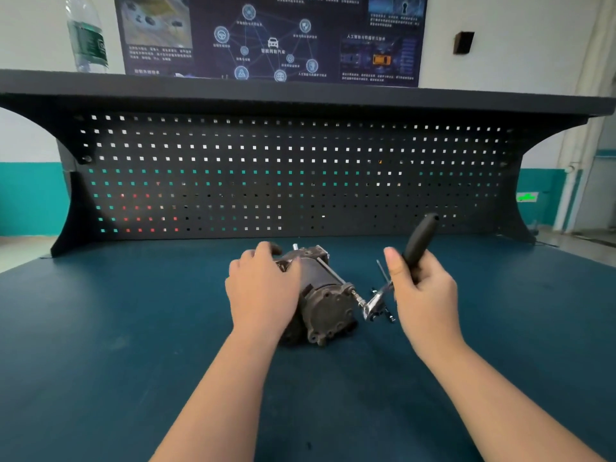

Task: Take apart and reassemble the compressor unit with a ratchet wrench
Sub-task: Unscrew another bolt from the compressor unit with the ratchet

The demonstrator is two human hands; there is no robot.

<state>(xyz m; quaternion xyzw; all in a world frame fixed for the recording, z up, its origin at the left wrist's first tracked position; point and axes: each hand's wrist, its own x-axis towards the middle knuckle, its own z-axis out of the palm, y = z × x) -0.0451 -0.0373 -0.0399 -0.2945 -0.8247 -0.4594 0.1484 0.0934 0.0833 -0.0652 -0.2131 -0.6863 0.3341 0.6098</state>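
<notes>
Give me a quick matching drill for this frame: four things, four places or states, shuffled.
Things:
1. left hand
2. right hand
3. water bottle
4. loose bolts

Places or states:
A. on the top shelf
B. on the mat beside the wrench head
C. resting on the compressor
D. gripping the ratchet wrench handle

Pairs: 1-C, 2-D, 3-A, 4-B
</notes>
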